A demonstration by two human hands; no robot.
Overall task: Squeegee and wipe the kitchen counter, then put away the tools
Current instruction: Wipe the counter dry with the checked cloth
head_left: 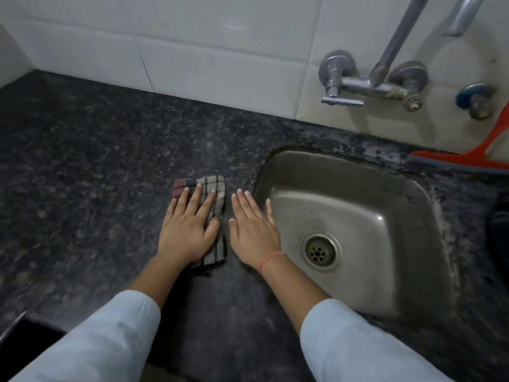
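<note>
A folded checked cloth (214, 188) lies on the dark speckled counter (82, 161), just left of the sink. My left hand (190, 227) presses flat on the cloth, fingers spread, covering most of it. My right hand (252, 227) rests flat on the bare counter right beside the cloth, its outer edge at the sink's rim; it holds nothing. An orange squeegee (465, 158) leans against the tiled wall at the far right, its blade resting on the counter behind the sink.
A steel sink (399, 205) with a round drain sits in the counter on the right. A wall-mounted tap (366, 84) hangs over it. White wall tiles (192, 51) back the counter. A dark opening (24, 337) shows at the lower left edge.
</note>
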